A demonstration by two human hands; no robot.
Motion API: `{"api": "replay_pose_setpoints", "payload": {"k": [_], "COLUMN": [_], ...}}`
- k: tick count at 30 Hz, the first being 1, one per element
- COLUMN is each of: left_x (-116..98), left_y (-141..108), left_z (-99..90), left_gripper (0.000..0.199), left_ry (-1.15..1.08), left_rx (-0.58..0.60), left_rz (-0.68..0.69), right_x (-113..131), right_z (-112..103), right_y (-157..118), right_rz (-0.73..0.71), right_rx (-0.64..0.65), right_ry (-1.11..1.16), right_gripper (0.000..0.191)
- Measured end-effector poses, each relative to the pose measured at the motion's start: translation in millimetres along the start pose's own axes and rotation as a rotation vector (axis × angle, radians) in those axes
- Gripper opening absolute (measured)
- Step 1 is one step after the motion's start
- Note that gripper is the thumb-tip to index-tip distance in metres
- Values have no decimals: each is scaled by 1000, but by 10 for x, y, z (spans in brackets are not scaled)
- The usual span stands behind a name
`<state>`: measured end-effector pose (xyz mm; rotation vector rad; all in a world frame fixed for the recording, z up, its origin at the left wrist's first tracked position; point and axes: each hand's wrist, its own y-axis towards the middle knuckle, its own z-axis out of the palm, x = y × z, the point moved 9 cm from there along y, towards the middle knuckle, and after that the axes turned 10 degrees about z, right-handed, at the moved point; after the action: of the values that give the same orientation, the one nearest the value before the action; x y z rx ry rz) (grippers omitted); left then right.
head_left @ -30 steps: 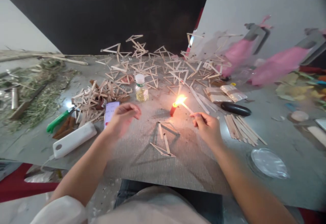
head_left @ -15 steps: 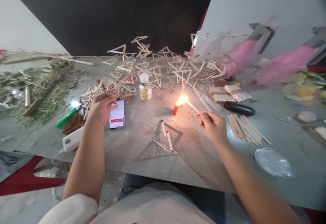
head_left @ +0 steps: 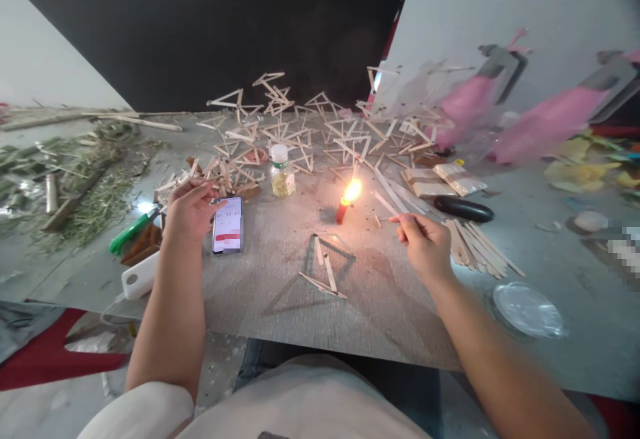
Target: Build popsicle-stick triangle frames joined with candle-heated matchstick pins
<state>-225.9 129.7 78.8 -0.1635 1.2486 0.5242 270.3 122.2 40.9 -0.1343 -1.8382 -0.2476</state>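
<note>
A short red candle [head_left: 341, 214] burns on the grey table [head_left: 280, 306]. To its right my right hand [head_left: 423, 242] pinches a thin wooden stick [head_left: 384, 202], whose tip is a little apart from the flame. My left hand [head_left: 193, 209] hovers at the upper left corner of a lit phone [head_left: 227, 226], fingers curled; whether it holds anything is hidden. In front of the candle lies a small frame of joined sticks [head_left: 329, 272]. A bottle of yellowish liquid [head_left: 283, 176] with a white cap stands between phone and candle.
Many joined stick frames [head_left: 300, 136] fill the back. Loose flat sticks [head_left: 480, 249], a black oval object [head_left: 463, 208] and a clear round lid [head_left: 529, 309] lie right. Two pink glue guns or similar tools [head_left: 550, 122] stand behind. A green-handled tool [head_left: 131, 231] and white device [head_left: 143, 276] lie left.
The stick in my right hand has drawn back to the right, out of the candle flame. The whole view has shifted slightly. My left hand stays by the phone.
</note>
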Motion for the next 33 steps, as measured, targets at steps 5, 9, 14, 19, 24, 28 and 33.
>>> {"api": "replay_pose_setpoints", "payload": {"k": [5,9,14,19,24,28,33], "left_x": [15,88,153,76,-69,-180,-202], "left_y": [-15,-5,11,-19,-61,-46,-26], "left_z": [-15,18,28,48,95,49,33], "left_gripper": [24,25,24,24,23,20,19], "left_ry": [-13,-5,-11,-50,-145,-262,-324], "left_rx": [11,17,-10,3,27,-14,-8], "left_rz": [-33,-40,-43,-44,39,198,244], "right_x": [-35,-69,-52,-30,-30,-29,-68], "right_z": [-83,-108,-97,-129,-95,27,188], "right_y": [47,67,55,51,43,21,5], "right_rz": [11,26,16,4,9,25,41], "right_rx": [-39,-40,-25,-55,-35,31,99], "right_ry": [8,24,60,58,49,-12,-25], "right_gripper": [36,36,32,32,32,35,40]}}
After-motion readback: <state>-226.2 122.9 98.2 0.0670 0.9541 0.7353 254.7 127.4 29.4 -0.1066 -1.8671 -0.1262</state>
